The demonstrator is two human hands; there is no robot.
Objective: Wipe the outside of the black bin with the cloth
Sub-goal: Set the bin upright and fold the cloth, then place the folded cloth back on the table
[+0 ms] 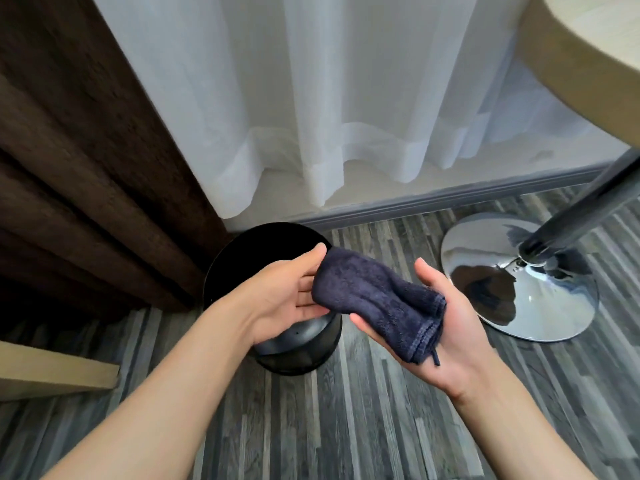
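Observation:
A round black bin (249, 252) stands upright on the floor near the curtains, its opening facing up and its glossy side showing below my left wrist. A folded dark blue cloth (374, 299) lies across both palms, above and in front of the bin. My left hand (280, 297) holds the cloth's left end with fingers partly curled under it. My right hand (453, 327) is palm up beneath the cloth's right end, where a hemmed edge hangs over the fingers. The cloth is apart from the bin.
A brown curtain (86, 168) hangs close to the bin's left. A white sheer curtain (329, 98) hangs behind it. A chrome table base (485, 258) and pole (581, 216) stand to the right, under a round wooden tabletop (588, 57). A wooden furniture edge (52, 372) juts in at the left. The floor (346, 427) is grey wood planks.

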